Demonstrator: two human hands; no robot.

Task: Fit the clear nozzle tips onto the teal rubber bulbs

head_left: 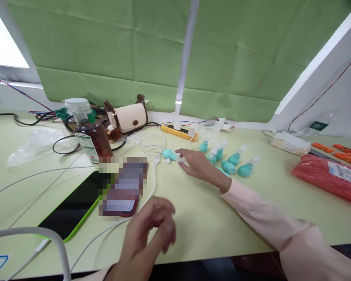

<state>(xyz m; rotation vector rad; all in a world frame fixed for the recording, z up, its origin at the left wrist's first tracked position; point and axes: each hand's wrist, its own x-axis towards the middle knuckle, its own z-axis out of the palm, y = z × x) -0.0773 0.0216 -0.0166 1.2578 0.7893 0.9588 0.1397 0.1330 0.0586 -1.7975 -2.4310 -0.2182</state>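
My right hand (197, 164) reaches over the middle of the table, with its thumb and fingers closed around the pale tip of a teal bulb nasal aspirator (169, 154) that lies on its side. My left hand (150, 234) is above the front edge, fingers curled in towards the thumb and slightly blurred; nothing shows in it. Several more teal aspirators with clear tips, among them an upright one (245, 169) and one on its side (228, 167), are grouped behind and right of my right wrist, which partly hides some. Small white scraps (166, 160) lie beside the bulb.
Left are a green-cased phone (76, 205), a second phone (125, 187), a brown bottle (93, 140) and a cream handbag (130, 119). White cables (153, 175) cross the table near a yellow power strip (178, 132). A red package (327, 175) lies right, below a tissue pack (291, 143).
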